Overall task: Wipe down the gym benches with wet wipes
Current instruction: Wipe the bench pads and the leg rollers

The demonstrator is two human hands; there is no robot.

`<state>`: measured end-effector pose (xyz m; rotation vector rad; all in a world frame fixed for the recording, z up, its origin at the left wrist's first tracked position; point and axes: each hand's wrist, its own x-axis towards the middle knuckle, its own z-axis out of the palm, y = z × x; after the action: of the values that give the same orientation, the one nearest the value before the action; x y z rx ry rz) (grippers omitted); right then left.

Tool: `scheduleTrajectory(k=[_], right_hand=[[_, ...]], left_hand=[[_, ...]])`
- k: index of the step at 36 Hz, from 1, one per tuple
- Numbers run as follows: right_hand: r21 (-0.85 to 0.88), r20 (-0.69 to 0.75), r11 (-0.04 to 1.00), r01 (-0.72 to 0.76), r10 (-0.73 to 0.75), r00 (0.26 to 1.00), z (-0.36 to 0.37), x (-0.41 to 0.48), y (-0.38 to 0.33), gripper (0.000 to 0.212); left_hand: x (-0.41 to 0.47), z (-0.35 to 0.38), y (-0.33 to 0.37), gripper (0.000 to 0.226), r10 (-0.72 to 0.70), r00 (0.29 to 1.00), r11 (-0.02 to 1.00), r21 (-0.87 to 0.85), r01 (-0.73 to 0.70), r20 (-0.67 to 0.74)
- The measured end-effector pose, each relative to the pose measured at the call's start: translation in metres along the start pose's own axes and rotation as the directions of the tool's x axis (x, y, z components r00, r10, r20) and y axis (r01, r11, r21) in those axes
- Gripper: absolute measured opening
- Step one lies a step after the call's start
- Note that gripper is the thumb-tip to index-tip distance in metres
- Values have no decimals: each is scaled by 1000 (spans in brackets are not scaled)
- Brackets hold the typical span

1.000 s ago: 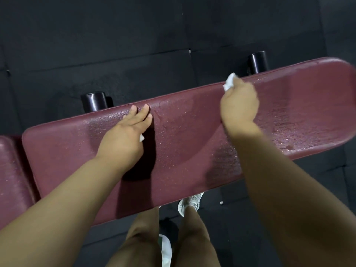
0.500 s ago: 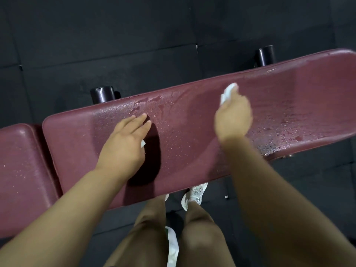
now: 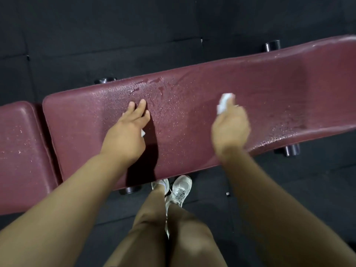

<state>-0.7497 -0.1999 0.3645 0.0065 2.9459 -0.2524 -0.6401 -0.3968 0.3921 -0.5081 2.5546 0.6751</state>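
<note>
A long maroon padded gym bench (image 3: 192, 143) runs across the view, wet with droplets and streaks. My right hand (image 3: 230, 128) grips a crumpled white wet wipe (image 3: 224, 102) and presses it on the pad's middle; the hand is motion-blurred. My left hand (image 3: 127, 132) rests on the pad further left with straight fingers. A small white scrap (image 3: 143, 133) shows under its thumb side; whether the hand holds it I cannot tell.
A second maroon pad (image 3: 21, 151) adjoins on the left across a narrow gap. Black frame tube ends (image 3: 271, 45) stick out at the bench's edges. Dark rubber floor tiles (image 3: 115, 35) surround it. My legs and white sneakers (image 3: 179, 187) stand against the near edge.
My right hand has drawn the wipe from the far edge toward the pad's middle. My left hand stays resting on the pad. The view has shifted, showing more of the left pad.
</note>
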Motion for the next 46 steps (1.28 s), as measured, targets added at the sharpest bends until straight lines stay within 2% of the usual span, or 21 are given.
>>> scheduleTrajectory(k=[2, 5, 6, 7, 9, 11, 13, 15, 17, 20, 23, 25, 26, 28, 31, 34, 36, 39, 43, 45, 46], right_hand=[[36, 98, 948, 318, -320, 942, 11, -43, -19, 31], [186, 229, 567, 803, -820, 525, 16, -86, -13, 45], [192, 239, 480, 856, -869, 434, 14, -84, -3, 46], [189, 262, 473, 861, -869, 420, 10, -76, 7, 43], [131, 252, 608, 783, -784, 567, -1, -52, 26, 42], [33, 84, 776, 630, -630, 772, -10, -26, 47, 35], [21, 15, 943, 331, -332, 943, -17, -11, 66, 39], [59, -19, 998, 13, -12, 1000, -15, -19, 69, 46], [33, -26, 993, -112, 113, 993, 0, -44, 52, 47], [61, 105, 969, 239, -244, 964, 26, -101, 12, 40], [121, 99, 713, 691, -701, 706, 31, -131, 7, 43], [98, 13, 607, 789, -793, 609, 29, -117, 28, 45], [74, 6, 614, 786, -788, 615, 25, -105, 41, 43], [37, 4, 739, 672, -673, 740, 12, -78, 67, 40], [70, -41, 958, 280, -277, 960, -4, -54, 97, 43], [109, -75, 994, -32, 41, 996, 3, -61, 89, 47], [110, -77, 989, -100, 109, 991, 17, -85, 59, 43], [164, 38, 971, 176, -185, 982, 39, -136, 14, 37], [176, -54, 792, 584, -585, 809, 49, -145, 16, 40], [146, 17, 784, 604, -612, 790, 42, -125, 35, 44], [150, 19, 822, 549, -557, 830, 38, -113, 44, 48]], left_hand=[[0, -1, -1, 69, -6, 1000, 1000, -11, 6, -12], [-6, 0, -5, 65, -5, 999, 1000, -24, 4, -31], [-10, 1, -5, 65, -4, 999, 1000, -18, 3, -41], [-16, 4, -5, 64, -7, 999, 1000, -13, 7, -52], [-32, 9, -3, 64, -29, 997, 1000, -12, 28, -69], [-49, 16, -2, 65, -53, 996, 999, -19, 51, -67], [-62, 25, -2, 67, -77, 996, 997, -34, 75, -35], [-72, 34, -2, 70, -96, 995, 995, -23, 97, 34], [-76, 41, 0, 70, -87, 994, 996, -1, 87, 65], [-73, 38, 4, 71, -124, 989, 992, -3, 125, 81], [-71, 35, 5, 75, -140, 984, 990, 39, 137, 106], [-72, 36, 5, 77, -130, 984, 990, 72, 121, 121], [-72, 37, 4, 77, -126, 984, 990, 80, 116, 125], [-73, 40, 4, 78, -117, 985, 990, 90, 106, 125], [-71, 44, 0, 79, -102, 989, 993, 77, 94, 110], [-71, 48, -5, 76, -73, 993, 996, 50, 69, 97], [-71, 48, -7, 74, -55, 993, 997, 60, 49, 100], [-71, 48, -10, 74, -27, 994, 997, 78, 19, 105], [-72, 47, -15, 76, 0, 994, 996, 91, -10, 111], [-72, 47, -17, 76, 16, 994, 994, 104, -27, 107], [-72, 47, -18, 76, 26, 994, 993, 110, -37, 106]])
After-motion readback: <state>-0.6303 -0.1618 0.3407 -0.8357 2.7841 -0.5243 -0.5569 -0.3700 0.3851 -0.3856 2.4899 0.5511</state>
